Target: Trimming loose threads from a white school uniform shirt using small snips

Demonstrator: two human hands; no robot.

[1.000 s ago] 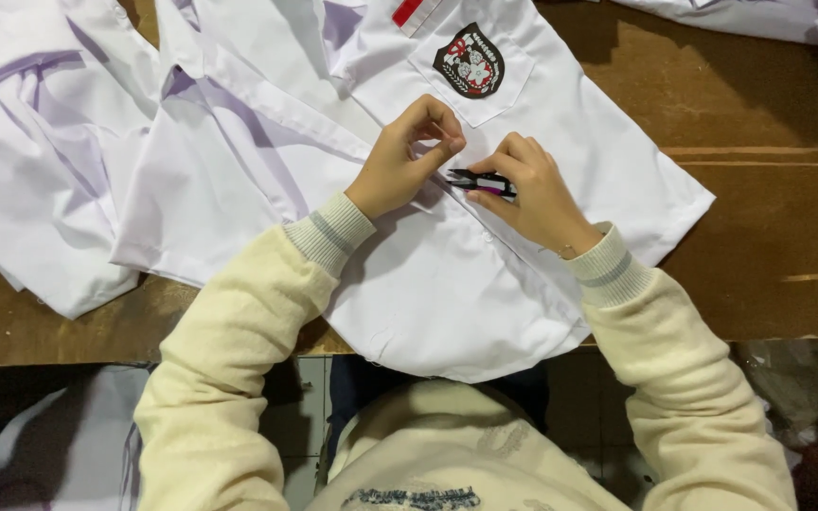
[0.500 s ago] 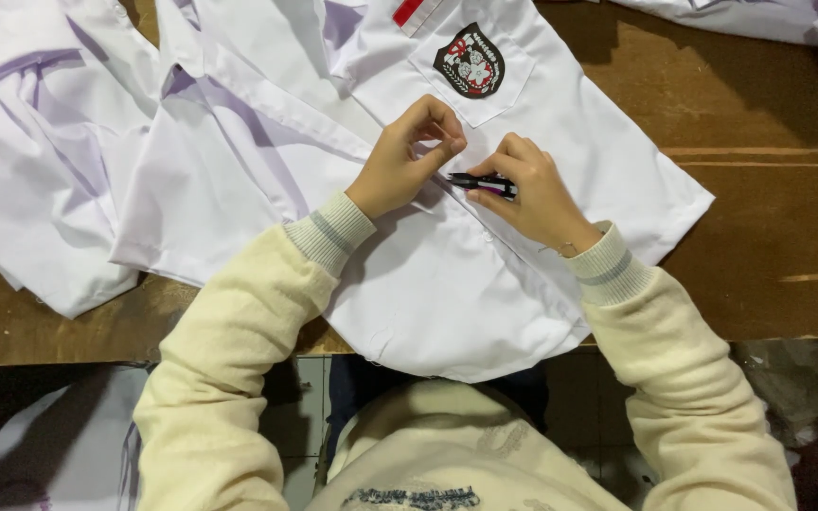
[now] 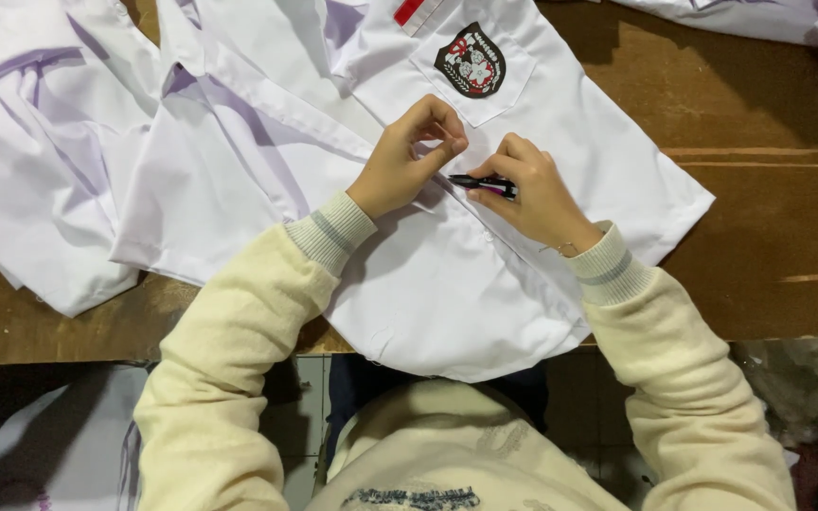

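Pinching a fold of the white shirt (image 3: 447,284) between the thumb and forefinger of my left hand (image 3: 409,161), I hold the cloth at its front edge, just below the chest pocket (image 3: 485,80). My right hand (image 3: 532,194) is closed around a small black tool with a pink grip (image 3: 483,183), its tip pointing left toward my left fingertips; whether the tip touches the cloth I cannot tell.

Spread flat on the brown wooden table (image 3: 769,189), the shirt hangs its rounded hem over the near edge toward me. It looks like thin woven cotton: light, soft and limp, likely to slide and bunch on the smooth board, so I judge it best taken along the stiffer doubled placket or seam, where the layers give the fingers something firm.

White and crisp with faint lilac shadows in its creases, the shirt carries a dark shield-shaped badge (image 3: 471,61) sewn on the pocket and a small red tab (image 3: 409,9) above it. More white garments (image 3: 68,142) lie heaped to my left, and another (image 3: 759,19) at the far right.
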